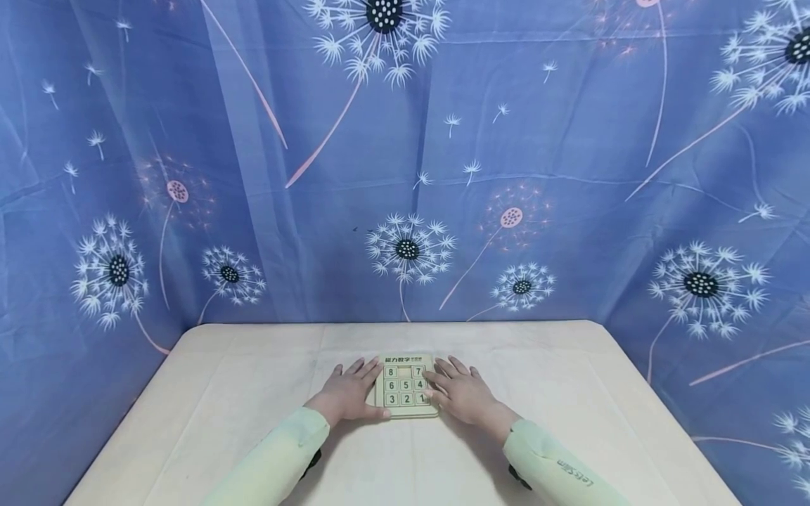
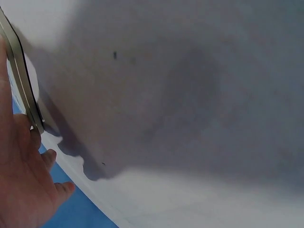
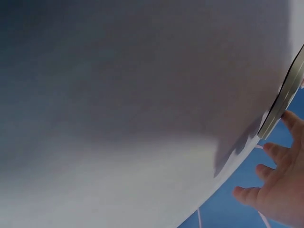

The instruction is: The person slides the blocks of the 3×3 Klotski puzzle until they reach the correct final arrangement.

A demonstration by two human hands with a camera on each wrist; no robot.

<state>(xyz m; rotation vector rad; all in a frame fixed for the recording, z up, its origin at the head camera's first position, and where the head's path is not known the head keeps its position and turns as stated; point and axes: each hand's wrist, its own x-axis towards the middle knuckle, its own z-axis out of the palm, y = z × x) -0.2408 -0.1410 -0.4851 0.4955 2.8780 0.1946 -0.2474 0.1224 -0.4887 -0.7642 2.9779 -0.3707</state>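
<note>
My left hand point(image 1: 346, 392) is unclenched, fingers spread along the left side of the number board point(image 1: 405, 412), thumb at its lower corner. My right hand point(image 1: 465, 393) is likewise loose, its fingers extending over the right edge beside tiles point(image 1: 420, 384) 7, 4 and 1. The board lies between them on the pale table point(image 1: 380, 464).

hands point(image 1: 346, 393) point(image 1: 467, 396): 2 | sleeves point(image 1: 272, 457) point(image 1: 557, 457): 2 | puzzle board point(image 1: 411, 412): 1 | numbered tiles point(image 1: 406, 385): 8 | table point(image 1: 405, 467): 1
</note>
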